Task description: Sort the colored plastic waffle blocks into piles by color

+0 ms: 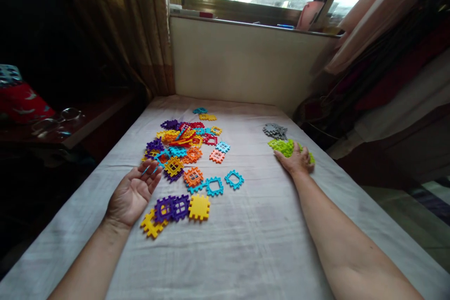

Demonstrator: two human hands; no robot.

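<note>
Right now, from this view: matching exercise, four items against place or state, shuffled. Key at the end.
1. left hand
2. right hand
3. gray tiles
4. solid yellow tile

A. on the lime-green tiles
B. just right of two purple window tiles
C. palm turned up
D. just beyond the lime-green pieces

Pairs: 1-C; 2-A; 3-D; 4-B

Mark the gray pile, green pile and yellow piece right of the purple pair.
Gray pile [274,131], head view: its middle.
Green pile [282,147], head view: its uncovered part.
Yellow piece [199,207], head view: its center.
</note>
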